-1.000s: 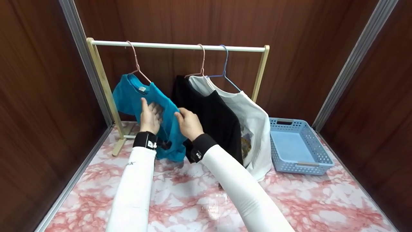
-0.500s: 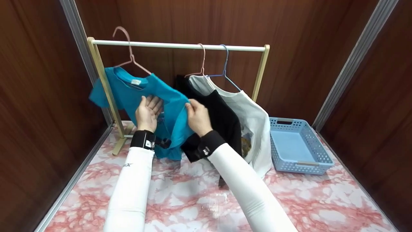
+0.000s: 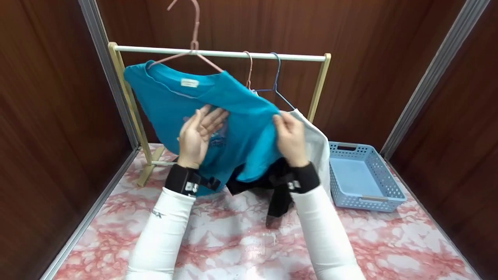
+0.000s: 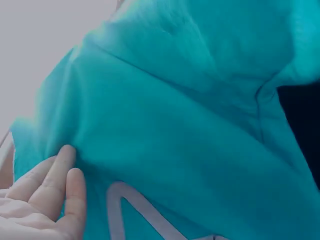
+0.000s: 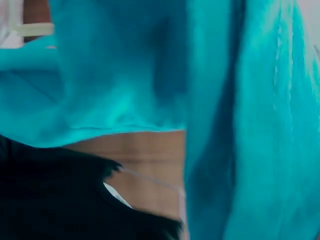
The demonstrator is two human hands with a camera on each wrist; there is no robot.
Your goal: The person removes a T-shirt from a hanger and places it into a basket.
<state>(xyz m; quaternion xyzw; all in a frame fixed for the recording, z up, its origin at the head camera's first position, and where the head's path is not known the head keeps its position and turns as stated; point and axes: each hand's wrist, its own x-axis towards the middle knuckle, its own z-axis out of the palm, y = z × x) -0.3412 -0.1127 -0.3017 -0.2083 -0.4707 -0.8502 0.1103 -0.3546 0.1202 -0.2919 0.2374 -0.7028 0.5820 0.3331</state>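
A blue T-shirt [image 3: 249, 116] on a pink hanger [image 3: 195, 39] is held up in front of the rack, its hook above the rail and off it. My right hand [image 3: 291, 136] pinches the shirt at its right-hand shoulder, by the sleeve. With straight fingers and the palm turned up, my left hand [image 3: 198, 136] lies against the shirt's front, partly over a small print. In the left wrist view the fingertips [image 4: 65, 155] touch the cloth [image 4: 150, 120]. The right wrist view is filled with folds of the sleeve [image 5: 270, 125]; the right fingers do not show there.
A rack with a white rail [image 3: 303, 57] stands at the back. From it hang a white shirt [image 3: 317, 144] on a blue hanger [image 3: 277, 74] and a black shirt [image 5: 55, 195], mostly hidden behind the blue one. A light blue basket [image 3: 369, 198] sits at the right on the marbled surface.
The blue T-shirt's hanger has come up off the rail, and the shirt has moved right and closer, covering most of the black shirt. Both hands have moved right with it.
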